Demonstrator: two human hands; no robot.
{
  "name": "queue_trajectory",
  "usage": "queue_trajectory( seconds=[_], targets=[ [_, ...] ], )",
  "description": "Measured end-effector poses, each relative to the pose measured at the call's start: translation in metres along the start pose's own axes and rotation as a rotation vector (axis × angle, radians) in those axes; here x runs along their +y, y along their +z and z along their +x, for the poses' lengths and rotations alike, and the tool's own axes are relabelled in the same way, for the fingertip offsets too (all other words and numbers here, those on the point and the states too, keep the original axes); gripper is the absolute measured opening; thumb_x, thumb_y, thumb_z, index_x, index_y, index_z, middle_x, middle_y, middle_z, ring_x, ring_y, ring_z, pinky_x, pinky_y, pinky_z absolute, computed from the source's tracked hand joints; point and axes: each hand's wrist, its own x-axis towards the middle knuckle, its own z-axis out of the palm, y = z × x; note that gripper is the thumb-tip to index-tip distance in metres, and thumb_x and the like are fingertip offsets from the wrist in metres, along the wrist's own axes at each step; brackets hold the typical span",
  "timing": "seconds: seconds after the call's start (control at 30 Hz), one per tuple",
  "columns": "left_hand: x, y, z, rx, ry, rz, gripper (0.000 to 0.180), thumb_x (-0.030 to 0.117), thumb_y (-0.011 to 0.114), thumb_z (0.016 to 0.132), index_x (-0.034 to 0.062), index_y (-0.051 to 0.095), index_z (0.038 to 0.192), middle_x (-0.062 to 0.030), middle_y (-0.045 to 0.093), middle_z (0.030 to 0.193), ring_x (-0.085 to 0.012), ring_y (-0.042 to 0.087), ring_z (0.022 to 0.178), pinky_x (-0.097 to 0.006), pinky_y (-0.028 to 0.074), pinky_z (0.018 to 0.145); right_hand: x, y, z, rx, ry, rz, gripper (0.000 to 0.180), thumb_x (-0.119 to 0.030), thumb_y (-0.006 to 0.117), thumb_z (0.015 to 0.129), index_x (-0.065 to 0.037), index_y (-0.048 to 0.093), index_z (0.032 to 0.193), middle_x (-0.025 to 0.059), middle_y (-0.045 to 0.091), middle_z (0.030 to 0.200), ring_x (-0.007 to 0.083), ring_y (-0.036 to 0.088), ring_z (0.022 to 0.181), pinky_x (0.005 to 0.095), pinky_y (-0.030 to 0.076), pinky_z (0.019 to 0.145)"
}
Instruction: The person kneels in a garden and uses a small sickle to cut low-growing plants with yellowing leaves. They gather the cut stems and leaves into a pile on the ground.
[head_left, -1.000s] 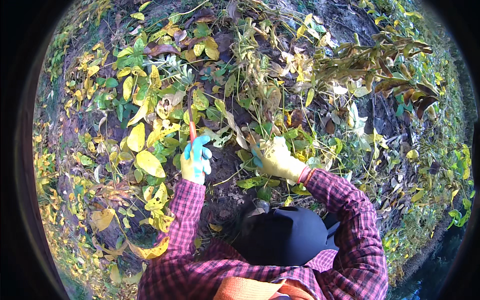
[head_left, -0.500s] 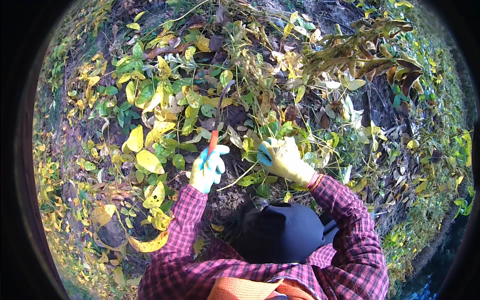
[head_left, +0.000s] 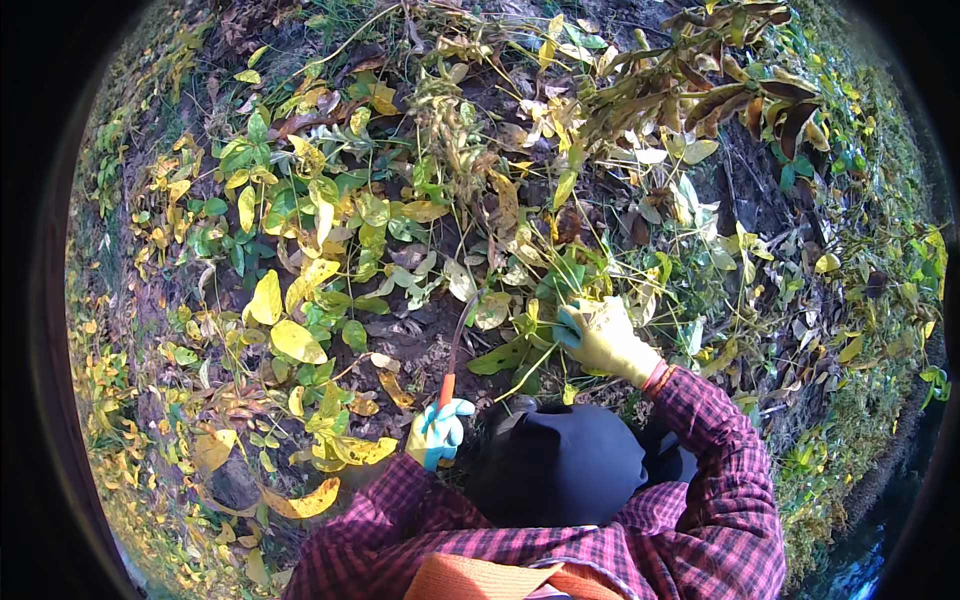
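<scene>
1. Dark soil under a tangle of low, vine-like plants fills the view, with yellowing leaves thick on the left and green ones mixed in throughout; brown, dried pods or leaves hang at the upper right.

2. Gloved in blue and yellow, the left hand is closed around the orange handle of a thin-bladed cutting tool, whose dark blade (it looks like a small sickle) points up and away toward the bare patch of soil.

3. Also gloved, the right hand is closed on a bunch of green stems and leaves just above it, at the middle of the plant mass.

4. Between the 2 hands the blade tip sits near the grasped bunch but apart from it; I cannot tell whether the edge touches any stem.

5. As a judgement of progress: the small open patch of soil by the blade suggests a little clearing is done there, while nearly all the growth around it stands uncut, so most of the work appears to remain.

6. Plaid sleeves and a dark cap at the lower edge belong to the person; no gathered pile of cut plants shows anywhere in view.
</scene>
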Motion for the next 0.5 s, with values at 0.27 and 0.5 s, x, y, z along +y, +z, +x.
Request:
queue_trajectory(
  seconds=[0.27,0.5],
  targets=[
    [0.081,0.004,0.082,-0.011,0.322,-0.189,0.04,0.036,0.042,0.098,0.0021,0.056,0.113,0.0029,0.05,0.059,-0.0049,0.039,0.041,-0.019,0.029,0.035,0.042,-0.037,-0.016,-0.653,0.077,0.185,0.053,-0.044,0.064,0.079,-0.014,0.057,0.122,0.0138,0.066,0.104,0.0314,0.063,0.096,0.0395,0.051,0.082],
    [0.171,0.014,0.119,0.185,0.695,0.279,0.04,0.041,0.049,0.095,0.0062,0.06,0.112,0.0032,0.049,0.062,-0.0041,0.041,0.047,-0.02,0.033,0.041,0.024,-0.07,0.081,0.26,0.015,0.256,0.069,-0.037,0.064,0.082,-0.015,0.035,0.14,0.0212,0.047,0.132,0.0372,0.059,0.103,0.0421,0.05,0.083]
  ],
)
